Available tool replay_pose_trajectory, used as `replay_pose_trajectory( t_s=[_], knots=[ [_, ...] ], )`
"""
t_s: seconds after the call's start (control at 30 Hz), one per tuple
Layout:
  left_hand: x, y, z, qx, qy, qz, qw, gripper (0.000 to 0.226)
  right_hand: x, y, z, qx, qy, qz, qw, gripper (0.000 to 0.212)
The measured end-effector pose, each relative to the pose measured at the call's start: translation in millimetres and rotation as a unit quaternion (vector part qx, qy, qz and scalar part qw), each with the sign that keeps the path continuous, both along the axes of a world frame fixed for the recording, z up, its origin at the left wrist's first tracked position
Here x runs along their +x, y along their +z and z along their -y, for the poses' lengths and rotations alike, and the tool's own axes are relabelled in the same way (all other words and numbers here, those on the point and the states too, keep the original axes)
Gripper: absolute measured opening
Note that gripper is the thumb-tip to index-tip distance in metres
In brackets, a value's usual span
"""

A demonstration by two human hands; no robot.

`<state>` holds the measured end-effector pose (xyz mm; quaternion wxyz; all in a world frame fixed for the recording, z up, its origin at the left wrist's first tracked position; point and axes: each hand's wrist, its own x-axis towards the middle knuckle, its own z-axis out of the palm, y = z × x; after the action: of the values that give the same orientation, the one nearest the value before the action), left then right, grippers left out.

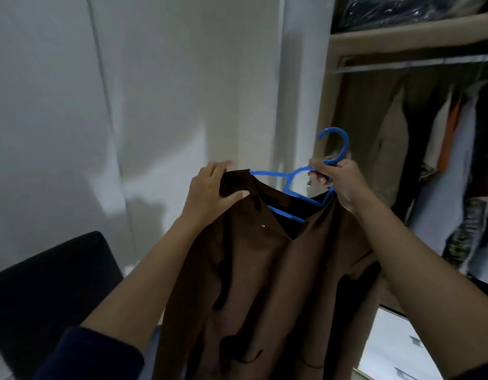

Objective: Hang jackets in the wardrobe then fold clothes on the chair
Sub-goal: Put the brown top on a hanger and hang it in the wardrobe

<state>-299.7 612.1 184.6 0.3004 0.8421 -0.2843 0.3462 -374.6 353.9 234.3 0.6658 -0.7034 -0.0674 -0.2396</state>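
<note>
A brown jacket point(264, 270) hangs in front of me, partly draped on a blue plastic hanger point(292, 178). My left hand point(212, 190) grips the jacket's left shoulder and collar, where the hanger's arm goes under the cloth. My right hand point(338, 179) is closed around the hanger's neck just below its hook point(338, 144), which points up. The open wardrobe point(374, 39) is to the right, its metal rail point(415, 65) above and beyond the hook. The hanger's lower bar shows inside the open collar.
Several garments point(456, 138) hang on the rail at the right. A shelf above it holds dark bundles in plastic point(401, 9). A black chair back point(45, 292) stands at lower left against white closed doors point(155, 105). A white box point(396, 346) sits at lower right.
</note>
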Motion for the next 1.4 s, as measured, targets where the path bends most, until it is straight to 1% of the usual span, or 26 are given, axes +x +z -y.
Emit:
replay_pose_trajectory(
  t_s=[0.07, 0.1, 0.13, 0.17, 0.23, 0.27, 0.3, 0.37, 0.47, 0.5, 0.6, 0.67, 0.73, 0.8, 0.83, 0.87, 0.93, 0.97, 1.0, 1.07, 1.1, 1.13, 1.23, 1.4],
  knots=[
    [-13, -17, 27, -0.024, -0.022, -0.083, 0.996, 0.095, -24, 4, 31, 0.010, -0.039, 0.008, 0.999, 0.018],
    [-20, -24, 42, -0.038, -0.044, -0.127, 0.990, 0.098, -37, 5, 49, 0.014, -0.061, 0.009, 0.998, 0.019],
    [-24, -31, 53, -0.051, -0.063, -0.156, 0.984, 0.094, -47, 6, 62, 0.018, -0.080, 0.009, 0.997, 0.019],
    [-28, -35, 68, -0.065, -0.084, -0.166, 0.980, 0.082, -61, 6, 77, 0.017, -0.107, 0.009, 0.994, 0.020],
    [-36, -36, 92, -0.097, -0.118, -0.159, 0.975, 0.044, -86, 5, 100, 0.010, -0.160, 0.005, 0.987, 0.023],
    [-38, -34, 103, -0.094, -0.124, -0.151, 0.976, 0.027, -98, 4, 110, 0.007, -0.186, 0.001, 0.983, 0.025],
    [-39, -30, 112, -0.077, -0.127, -0.137, 0.979, 0.018, -108, 3, 118, 0.007, -0.210, -0.006, 0.978, 0.027],
    [-43, -22, 135, -0.033, -0.137, -0.105, 0.984, 0.023, -135, 4, 139, 0.006, -0.263, -0.011, 0.965, 0.032],
    [-42, -2, 156, -0.001, -0.150, -0.056, 0.987, 0.029, -163, 5, 162, -0.021, -0.294, -0.029, 0.955, 0.034],
    [-42, 7, 163, 0.011, -0.165, -0.051, 0.985, 0.028, -173, 6, 168, -0.038, -0.301, -0.045, 0.952, 0.033],
    [-43, 35, 186, 0.053, -0.220, -0.078, 0.971, 0.027, -195, 8, 177, -0.091, -0.292, -0.104, 0.946, 0.031],
    [-48, 50, 205, 0.062, -0.224, -0.086, 0.969, 0.024, -203, 9, 181, -0.101, -0.278, -0.119, 0.948, 0.030],
    [-60, 56, 226, 0.065, -0.226, -0.120, 0.965, 0.029, -208, 10, 185, -0.078, -0.264, -0.103, 0.956, 0.029],
    [-73, 53, 245, 0.103, -0.225, -0.140, 0.959, 0.038, -211, 10, 190, -0.042, -0.260, -0.073, 0.962, 0.031],
    [-80, 50, 249, 0.113, -0.231, -0.145, 0.955, 0.037, -212, 9, 192, -0.028, -0.256, -0.063, 0.964, 0.031],
    [-84, 47, 253, 0.106, -0.255, -0.158, 0.948, 0.033, -214, 8, 193, -0.021, -0.255, -0.059, 0.965, 0.031],
    [-93, 41, 252, 0.062, -0.331, -0.211, 0.918, 0.024, -216, 4, 194, -0.019, -0.266, -0.063, 0.962, 0.026],
    [-98, 38, 248, 0.066, -0.354, -0.222, 0.906, 0.022, -217, 2, 195, -0.020, -0.274, -0.068, 0.959, 0.023],
    [-100, 34, 245, 0.089, -0.363, -0.214, 0.902, 0.022, -219, 0, 195, -0.020, -0.282, -0.071, 0.957, 0.022],
    [-102, 26, 239, 0.153, -0.341, -0.170, 0.912, 0.029, -221, 0, 193, -0.018, -0.286, -0.072, 0.955, 0.022],
    [-104, 24, 237, 0.171, -0.327, -0.146, 0.918, 0.033, -221, 0, 190, -0.017, -0.285, -0.071, 0.956, 0.022],
    [-105, 23, 236, 0.173, -0.324, -0.128, 0.921, 0.033, -220, 2, 187, -0.020, -0.284, -0.070, 0.956, 0.023],
    [-109, 25, 235, 0.142, -0.335, -0.111, 0.925, 0.020, -220, 9, 175, -0.038, -0.298, -0.068, 0.951, 0.024],
    [-111, 27, 232, 0.139, -0.344, -0.122, 0.921, 0.027, -220, 13, 169, -0.059, -0.317, -0.074, 0.944, 0.026]
  ],
)
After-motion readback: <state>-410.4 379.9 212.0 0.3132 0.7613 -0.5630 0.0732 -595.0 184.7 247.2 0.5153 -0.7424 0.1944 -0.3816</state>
